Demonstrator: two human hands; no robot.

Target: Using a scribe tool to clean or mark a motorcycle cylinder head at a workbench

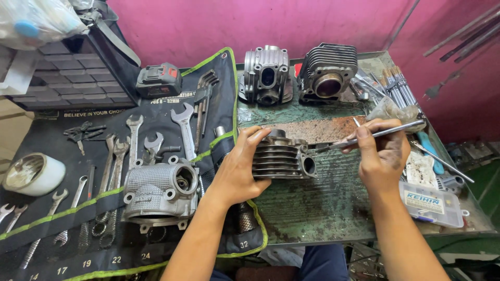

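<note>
My left hand grips a dark finned engine cylinder lying on its side on the worn green workbench. My right hand holds a thin metal rod tool like a pen, its tip pointing left at the cylinder's upper right end near a round port. The tip looks close to or touching the cylinder's edge.
A silver engine casing lies on a black tool roll with several spanners. At the back stand a cylinder head and a second finned cylinder. A clear plastic parts box and several files sit at right. A tape roll sits at left.
</note>
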